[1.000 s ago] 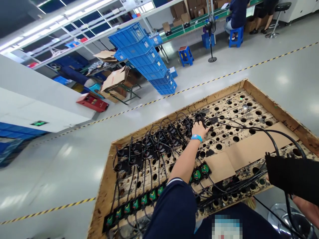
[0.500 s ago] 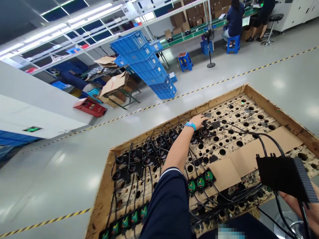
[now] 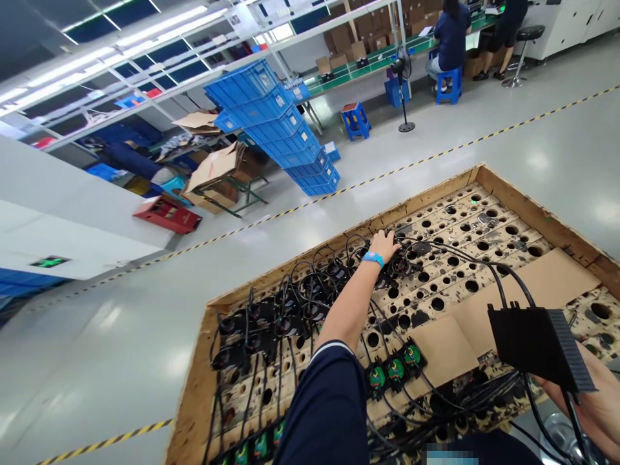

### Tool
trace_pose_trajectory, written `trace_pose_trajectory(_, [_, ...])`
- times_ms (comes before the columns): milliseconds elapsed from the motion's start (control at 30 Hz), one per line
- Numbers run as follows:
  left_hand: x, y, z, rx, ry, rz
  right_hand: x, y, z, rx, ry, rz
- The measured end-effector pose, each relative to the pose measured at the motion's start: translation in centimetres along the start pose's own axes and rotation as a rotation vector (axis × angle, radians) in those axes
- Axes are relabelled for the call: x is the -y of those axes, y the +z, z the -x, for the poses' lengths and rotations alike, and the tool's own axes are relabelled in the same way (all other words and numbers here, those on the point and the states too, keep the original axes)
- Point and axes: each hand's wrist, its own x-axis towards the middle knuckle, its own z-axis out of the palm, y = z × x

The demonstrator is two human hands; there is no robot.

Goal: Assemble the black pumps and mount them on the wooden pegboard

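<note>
My left hand [image 3: 385, 243], with a blue wristband, reaches across a wooden board [image 3: 527, 201] full of round holes. Its fingers curl down among black cables and round black parts [image 3: 401, 263] near the board's far edge; what they grip is hidden. At the lower right, my right hand [image 3: 598, 408] holds a black finned box [image 3: 535, 345] tilted above the board, with black cables [image 3: 484, 266] running from it toward the left hand. More black parts [image 3: 252, 329] with cables fill holes on the left. Green-faced modules [image 3: 394, 369] lie in a row along the near side.
Cardboard sheets [image 3: 542, 284] lie on the board's right half. A metal stool [image 3: 562, 433] stands below my right hand. Behind, across a yellow-black floor line [image 3: 436, 154], are stacked blue crates [image 3: 281, 126], open cartons [image 3: 213, 169], a fan [image 3: 403, 97] and a seated person [image 3: 448, 32].
My left hand stretched to the board's far rim, then drew back slightly onto the black parts. The black box in my right hand rose, tilted and shifted left.
</note>
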Motion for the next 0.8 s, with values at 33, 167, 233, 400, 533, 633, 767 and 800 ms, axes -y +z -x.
trace_pose_trajectory(33, [-0.1, 0.0, 0.1, 0.0, 0.02, -0.005, 0.0, 0.1, 0.0, 0.009, 0.003, -0.006])
trace_pose_trajectory(167, [-0.7, -0.5, -0.4, 0.019, 0.054, -0.013, -0.4, -0.2, 0.2, -0.04, 0.016, -0.035])
trace_pose_trajectory(233, [-0.9, -1.2, -0.3, 0.04, 0.052, 0.0, -0.7, -0.8, 0.5, -0.093, 0.022, -0.057])
trace_pose_trajectory(400, [-1.6, -2.2, 4.1, -0.152, -0.086, 0.018, -1.1, -2.3, 1.0, -0.114, 0.011, -0.103])
trace_pose_trajectory(533, [-3.3, -1.2, 7.0, -0.024, -0.045, -0.013, -0.7, -2.1, 1.2, -0.115, 0.005, -0.082])
trace_pose_trajectory(633, [-3.6, -0.6, 6.7, 0.035, 0.045, 0.016, 0.1, -1.2, 1.3, -0.082, 0.032, -0.062])
trace_pose_trajectory(767, [-2.3, -0.1, 5.8, 0.059, 0.199, 0.064, 0.7, -0.3, 1.7, -0.006, 0.08, -0.078])
trace_pose_trajectory(800, [-2.0, 0.0, 5.8, 0.063, 0.219, 0.075, 0.7, -0.3, 1.7, -0.005, 0.086, -0.084])
